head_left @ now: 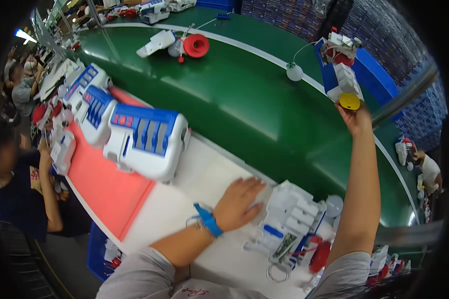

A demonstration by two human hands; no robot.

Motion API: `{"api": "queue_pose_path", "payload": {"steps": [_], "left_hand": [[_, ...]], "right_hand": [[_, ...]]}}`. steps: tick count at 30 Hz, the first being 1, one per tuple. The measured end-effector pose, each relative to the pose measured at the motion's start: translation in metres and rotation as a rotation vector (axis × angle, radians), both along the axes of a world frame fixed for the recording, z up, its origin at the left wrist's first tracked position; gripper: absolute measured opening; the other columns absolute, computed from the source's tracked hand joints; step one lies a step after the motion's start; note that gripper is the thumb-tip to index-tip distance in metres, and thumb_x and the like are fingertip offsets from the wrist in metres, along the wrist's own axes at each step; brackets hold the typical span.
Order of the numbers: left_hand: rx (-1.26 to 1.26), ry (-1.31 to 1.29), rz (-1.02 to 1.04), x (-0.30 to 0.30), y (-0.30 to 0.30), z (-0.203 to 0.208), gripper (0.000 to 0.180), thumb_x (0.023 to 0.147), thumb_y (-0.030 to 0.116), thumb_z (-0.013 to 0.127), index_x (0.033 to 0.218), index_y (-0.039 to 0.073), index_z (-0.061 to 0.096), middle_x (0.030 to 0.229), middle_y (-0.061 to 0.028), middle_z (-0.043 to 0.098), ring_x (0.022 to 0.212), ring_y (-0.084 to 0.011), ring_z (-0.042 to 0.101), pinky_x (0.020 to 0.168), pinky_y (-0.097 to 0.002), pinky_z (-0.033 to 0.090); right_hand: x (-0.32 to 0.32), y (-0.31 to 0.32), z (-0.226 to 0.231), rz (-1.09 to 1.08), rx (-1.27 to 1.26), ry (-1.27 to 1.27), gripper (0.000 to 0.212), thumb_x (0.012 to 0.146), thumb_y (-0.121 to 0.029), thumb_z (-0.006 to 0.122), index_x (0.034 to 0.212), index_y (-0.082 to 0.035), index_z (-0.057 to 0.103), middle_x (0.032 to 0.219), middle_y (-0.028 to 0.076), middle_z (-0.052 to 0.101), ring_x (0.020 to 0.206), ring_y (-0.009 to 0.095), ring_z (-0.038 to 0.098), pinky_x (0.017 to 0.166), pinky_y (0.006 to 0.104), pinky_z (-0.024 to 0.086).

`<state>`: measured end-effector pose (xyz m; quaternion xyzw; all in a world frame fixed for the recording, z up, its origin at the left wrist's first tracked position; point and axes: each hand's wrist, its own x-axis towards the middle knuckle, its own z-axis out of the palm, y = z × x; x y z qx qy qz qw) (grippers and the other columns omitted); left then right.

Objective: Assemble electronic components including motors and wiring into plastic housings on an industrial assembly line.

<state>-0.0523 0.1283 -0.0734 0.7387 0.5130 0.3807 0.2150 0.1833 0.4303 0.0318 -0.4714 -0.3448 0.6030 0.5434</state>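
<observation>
My left hand, with a blue strap round its wrist, rests palm down on the white worktable, fingers stretched out. Just right of it lies an opened white plastic housing with a green circuit board, wires and a red part. Far out to the right, my right hand is closed on a yellow round piece. Right behind that piece sits a white housing with blue edges; whether the two are joined I cannot tell.
Several finished-looking white and blue housings stand on a red mat at left. A green conveyor curves past, carrying a red horn-shaped part and a white bulb-like ball. A metal post rises at right. A co-worker sits left.
</observation>
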Motion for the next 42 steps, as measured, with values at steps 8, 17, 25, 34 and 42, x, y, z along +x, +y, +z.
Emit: {"api": "queue_pose_path", "payload": {"steps": [8, 17, 25, 34, 42], "left_hand": [[-0.180, -0.001, -0.040, -0.004, 0.009, 0.013, 0.052, 0.074, 0.014, 0.058, 0.123, 0.006, 0.042, 0.128, -0.0143, 0.041, 0.121, -0.0303, 0.036, 0.098, -0.0460, 0.028], [-0.112, -0.070, 0.010, -0.005, 0.003, -0.001, 0.050, 0.071, 0.010, 0.054, 0.119, 0.003, 0.043, 0.124, -0.0155, 0.043, 0.122, -0.0302, 0.035, 0.102, -0.0433, 0.025], [0.023, -0.130, 0.005, 0.001, 0.004, -0.008, 0.053, 0.076, 0.021, 0.057, 0.123, 0.002, 0.041, 0.122, -0.0197, 0.044, 0.108, -0.0358, 0.044, 0.095, -0.0436, 0.031], [-0.124, 0.041, -0.143, 0.023, -0.023, -0.002, 0.063, 0.072, 0.029, 0.060, 0.126, 0.003, 0.037, 0.121, -0.0213, 0.045, 0.122, -0.0390, 0.031, 0.103, -0.0509, 0.016], [-0.245, -0.339, 0.126, 0.047, -0.107, 0.009, 0.062, 0.068, 0.011, 0.054, 0.126, 0.005, 0.035, 0.135, -0.0293, 0.019, 0.107, -0.0352, 0.044, 0.092, -0.0359, 0.036]], "right_hand": [[-0.004, 0.117, -0.103, -0.133, -0.081, -0.058, 0.035, 0.083, -0.018, 0.040, 0.111, 0.003, 0.046, 0.103, 0.019, 0.054, 0.091, 0.031, 0.058, 0.076, 0.0407, 0.052], [-0.007, 0.183, -0.166, -0.055, 0.087, 0.058, 0.052, 0.091, -0.027, 0.044, 0.134, -0.004, 0.025, 0.133, 0.011, 0.036, 0.124, 0.024, 0.034, 0.099, 0.0373, 0.031], [-0.040, 0.031, -0.043, 0.347, 0.395, -0.792, 0.037, 0.084, -0.028, 0.051, 0.113, -0.005, 0.055, 0.099, 0.005, 0.058, 0.091, 0.013, 0.053, 0.077, 0.0229, 0.041], [-0.077, -0.291, 0.132, 0.493, 0.953, -0.534, 0.022, 0.085, -0.013, 0.054, 0.101, 0.000, 0.059, 0.095, 0.006, 0.061, 0.091, 0.011, 0.055, 0.081, 0.0218, 0.042], [0.023, -0.443, 0.099, 0.367, 1.076, -1.004, 0.015, 0.075, -0.007, 0.059, 0.088, 0.000, 0.061, 0.078, 0.012, 0.061, 0.069, 0.022, 0.058, 0.063, 0.0278, 0.044]]}}
